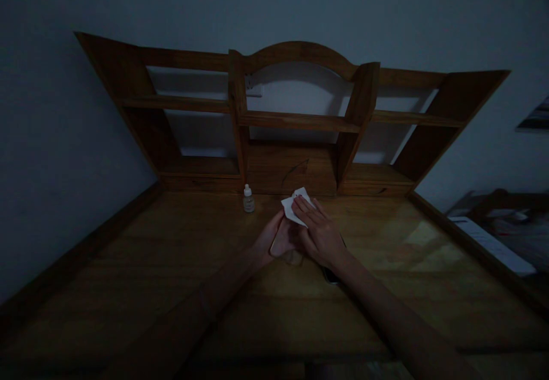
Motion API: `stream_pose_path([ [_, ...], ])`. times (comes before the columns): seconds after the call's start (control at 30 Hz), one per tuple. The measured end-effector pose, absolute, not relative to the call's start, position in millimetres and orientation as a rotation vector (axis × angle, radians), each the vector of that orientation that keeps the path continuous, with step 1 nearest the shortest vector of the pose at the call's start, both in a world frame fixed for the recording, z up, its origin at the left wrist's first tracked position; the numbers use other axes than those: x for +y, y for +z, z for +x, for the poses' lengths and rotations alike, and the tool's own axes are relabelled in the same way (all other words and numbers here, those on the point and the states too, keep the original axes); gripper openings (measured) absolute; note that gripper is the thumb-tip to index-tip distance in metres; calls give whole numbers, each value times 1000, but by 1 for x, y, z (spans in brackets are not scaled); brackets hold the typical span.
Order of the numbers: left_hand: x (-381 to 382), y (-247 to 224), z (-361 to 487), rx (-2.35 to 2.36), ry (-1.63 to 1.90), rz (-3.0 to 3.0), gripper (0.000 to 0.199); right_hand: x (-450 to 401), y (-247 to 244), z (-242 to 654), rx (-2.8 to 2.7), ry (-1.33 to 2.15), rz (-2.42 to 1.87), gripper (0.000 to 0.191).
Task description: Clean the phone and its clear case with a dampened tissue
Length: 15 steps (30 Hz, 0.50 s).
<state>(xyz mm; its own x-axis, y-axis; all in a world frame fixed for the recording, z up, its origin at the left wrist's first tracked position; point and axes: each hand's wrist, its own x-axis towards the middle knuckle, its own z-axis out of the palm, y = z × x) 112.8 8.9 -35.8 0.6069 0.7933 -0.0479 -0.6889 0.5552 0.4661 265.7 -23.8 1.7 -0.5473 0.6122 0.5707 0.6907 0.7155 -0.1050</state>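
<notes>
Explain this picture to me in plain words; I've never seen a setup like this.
There is no machine here: these are a person's two bare hands, seen by a camera worn on the head, looking forward and down. The left hand holds a pale flat object; the right hand presses a white cloth or tissue to it. On the wooden desk stand a small bottle and shelves. A dark object shows by the right wrist, too hidden to identify.
</notes>
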Motion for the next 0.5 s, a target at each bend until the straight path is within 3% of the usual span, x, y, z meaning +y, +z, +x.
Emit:
stream_pose_path([
  [0.5, 7, -33, 114, 250, 923, 466, 46, -21, -2, 263, -2309, -158, -945, 61],
])
